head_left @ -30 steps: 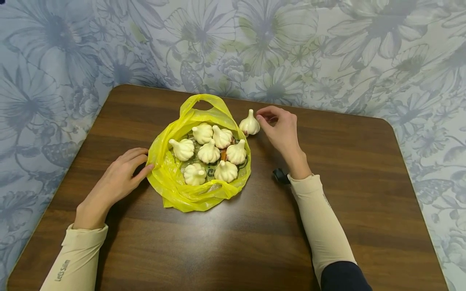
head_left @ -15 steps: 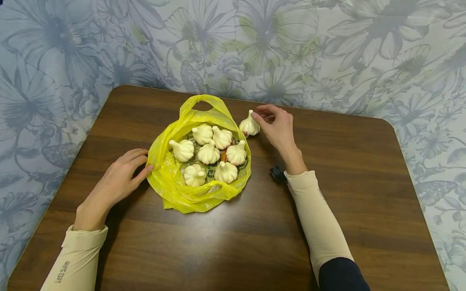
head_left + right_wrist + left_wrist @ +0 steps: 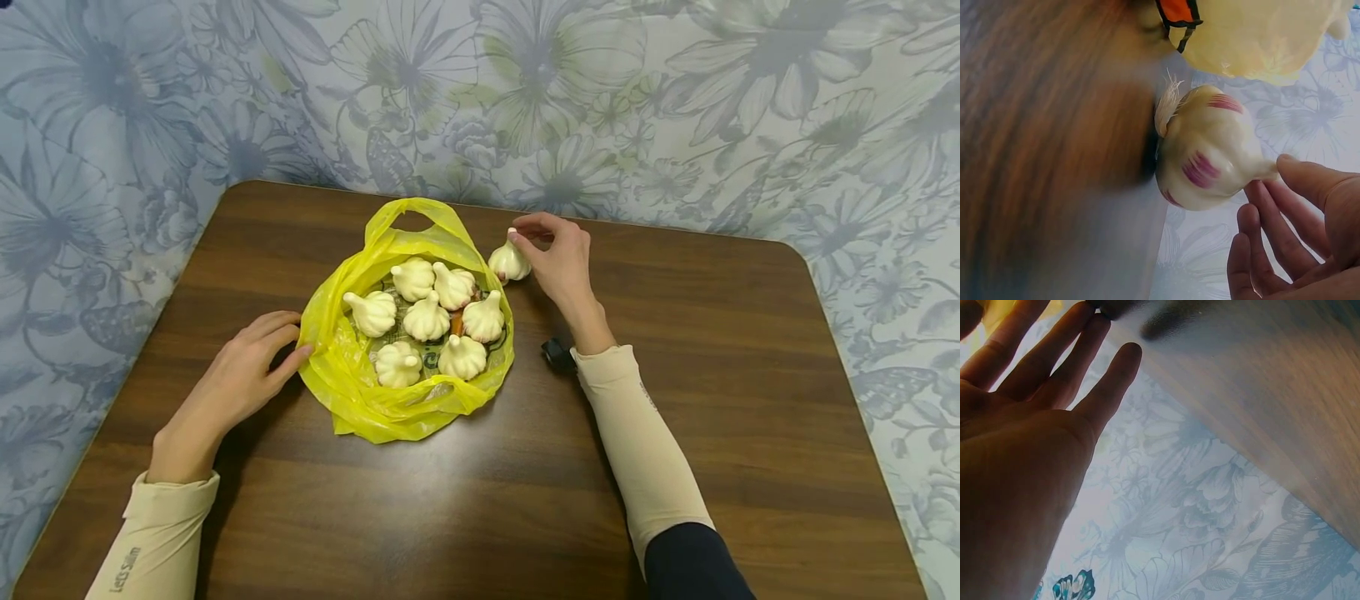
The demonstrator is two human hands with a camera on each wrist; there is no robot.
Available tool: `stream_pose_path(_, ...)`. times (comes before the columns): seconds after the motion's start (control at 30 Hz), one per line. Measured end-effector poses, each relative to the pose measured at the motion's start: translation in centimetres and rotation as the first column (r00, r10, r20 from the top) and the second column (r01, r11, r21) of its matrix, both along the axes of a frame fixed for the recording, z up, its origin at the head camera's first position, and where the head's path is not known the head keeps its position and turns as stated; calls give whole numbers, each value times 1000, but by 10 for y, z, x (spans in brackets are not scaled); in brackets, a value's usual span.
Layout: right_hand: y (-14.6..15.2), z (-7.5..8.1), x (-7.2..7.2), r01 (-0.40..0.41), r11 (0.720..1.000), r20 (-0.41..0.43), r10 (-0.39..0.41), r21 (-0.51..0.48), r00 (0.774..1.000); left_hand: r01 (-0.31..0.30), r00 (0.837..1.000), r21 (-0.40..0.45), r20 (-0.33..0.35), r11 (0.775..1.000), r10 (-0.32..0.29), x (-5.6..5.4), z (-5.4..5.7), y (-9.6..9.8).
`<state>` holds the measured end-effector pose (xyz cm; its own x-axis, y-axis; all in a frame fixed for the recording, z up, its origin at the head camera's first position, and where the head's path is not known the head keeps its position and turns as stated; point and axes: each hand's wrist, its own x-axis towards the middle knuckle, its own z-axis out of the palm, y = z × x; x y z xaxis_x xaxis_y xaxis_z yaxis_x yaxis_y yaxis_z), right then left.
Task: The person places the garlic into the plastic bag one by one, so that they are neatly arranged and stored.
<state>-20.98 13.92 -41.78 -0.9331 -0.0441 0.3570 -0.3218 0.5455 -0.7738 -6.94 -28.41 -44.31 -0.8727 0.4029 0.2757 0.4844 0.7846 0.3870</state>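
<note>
A yellow plastic bag (image 3: 352,396) lies spread on the table, its mouth rolled wide. Several cream garlic bulbs (image 3: 426,317) sit inside it. My left hand (image 3: 243,362) rests at the bag's left rim, thumb touching the plastic; the left wrist view shows its fingers (image 3: 1116,378) fairly straight. Just right of the bag's back edge, one more garlic bulb (image 3: 509,262) stands on the table. With thumb and fingertips, my right hand (image 3: 561,260) pinches its stem. Up close, this garlic bulb (image 3: 1210,153) is glossy, with purple streaks and a tuft of roots at its base.
The brown wooden table (image 3: 480,517) has its back edge against a floral-papered wall (image 3: 637,100). A small black device (image 3: 557,356) sits by my right wrist. The bag's looped handle (image 3: 408,212) lies toward the wall.
My right hand has moved a little to the left, from beside the single garlic bulb onto its stem. The left hand and the bag stay in place.
</note>
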Motion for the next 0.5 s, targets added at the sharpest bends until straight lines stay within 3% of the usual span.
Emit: stream_pose_path(0.5,1,-4,0,-12,1000,24,12,6,1000,-2,1000,-1,-6,1000,2,1,2,1)
